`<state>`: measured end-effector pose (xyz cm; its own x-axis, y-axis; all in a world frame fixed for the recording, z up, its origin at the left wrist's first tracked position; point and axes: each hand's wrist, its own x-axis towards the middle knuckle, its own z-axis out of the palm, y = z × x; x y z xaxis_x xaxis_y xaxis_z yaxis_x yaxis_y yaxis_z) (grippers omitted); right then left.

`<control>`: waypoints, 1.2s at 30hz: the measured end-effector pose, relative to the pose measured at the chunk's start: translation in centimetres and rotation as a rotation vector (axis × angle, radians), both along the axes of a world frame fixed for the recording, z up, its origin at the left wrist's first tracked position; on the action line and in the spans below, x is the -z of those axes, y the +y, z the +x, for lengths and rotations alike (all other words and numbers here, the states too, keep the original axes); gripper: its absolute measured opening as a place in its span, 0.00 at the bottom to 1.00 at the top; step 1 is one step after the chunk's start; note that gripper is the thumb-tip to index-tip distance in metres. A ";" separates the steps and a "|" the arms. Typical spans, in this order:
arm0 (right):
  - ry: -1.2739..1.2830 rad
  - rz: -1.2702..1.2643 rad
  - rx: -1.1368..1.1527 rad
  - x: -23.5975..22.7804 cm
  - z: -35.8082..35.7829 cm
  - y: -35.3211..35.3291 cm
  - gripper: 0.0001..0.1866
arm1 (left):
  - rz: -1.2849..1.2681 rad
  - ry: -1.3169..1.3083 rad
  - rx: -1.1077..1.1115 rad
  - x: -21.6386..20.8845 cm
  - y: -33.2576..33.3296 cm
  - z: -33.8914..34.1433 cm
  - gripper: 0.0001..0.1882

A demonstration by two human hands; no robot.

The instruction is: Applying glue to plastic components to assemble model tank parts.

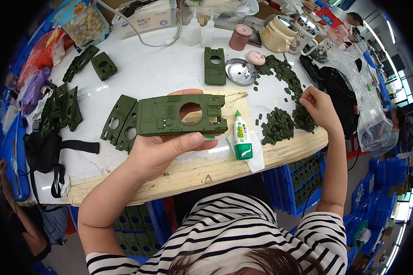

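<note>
My left hand [163, 149] is closed around a dark green plastic tank hull top [158, 114] with a large round hole, held up over the near part of the table. Two similar green hull parts [117, 121] lie just to its left, partly behind it. At the right, my right hand [320, 106] has its fingers curled together beside a heap of small green plastic pieces [280, 124]; whatever is between its fingertips cannot be made out. Between the hands lies a white glue bottle [241, 137] with a green cap and base, on a white paper slip.
Another hull part [214, 66] lies beyond, near a round metal lid [241, 72]. More green parts [62, 110] are stacked at the left. A pink tin [240, 37], a cream mug [278, 35] and squeeze bottles [193, 31] line the back; a black bag [339, 94] sits right.
</note>
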<state>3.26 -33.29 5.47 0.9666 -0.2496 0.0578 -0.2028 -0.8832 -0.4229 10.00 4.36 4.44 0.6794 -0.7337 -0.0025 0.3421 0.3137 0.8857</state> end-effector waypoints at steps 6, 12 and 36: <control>-0.109 0.018 -0.038 -0.4 -0.8 0.9 0.04 | -0.026 -0.032 0.029 0.1 0.0 0.1 0.36; -0.230 0.512 -0.265 -3.2 -1.0 10.2 0.05 | -0.017 -0.079 0.053 0.2 0.0 0.4 0.35; -0.126 0.389 -0.782 -5.9 3.7 16.2 0.04 | 0.006 -0.064 0.110 -0.3 0.3 1.1 0.34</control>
